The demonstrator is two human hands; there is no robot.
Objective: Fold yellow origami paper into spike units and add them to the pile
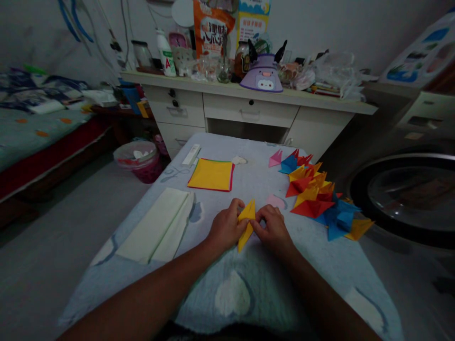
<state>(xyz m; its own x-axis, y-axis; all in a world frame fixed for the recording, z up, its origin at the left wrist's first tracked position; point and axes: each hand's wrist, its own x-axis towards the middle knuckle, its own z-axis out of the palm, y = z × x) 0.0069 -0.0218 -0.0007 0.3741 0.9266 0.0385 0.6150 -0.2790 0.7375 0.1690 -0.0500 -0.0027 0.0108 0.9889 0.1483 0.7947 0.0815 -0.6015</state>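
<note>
Yellow folded paper in the grip of left hand and right hand, white scraps inside bin

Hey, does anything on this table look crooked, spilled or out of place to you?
Nothing looks spilled. The paper stack is slightly askew: red shows past the yellow top sheet along its right and near edges. The folded paper shapes on the right lie crowded together, points facing different ways.
</note>
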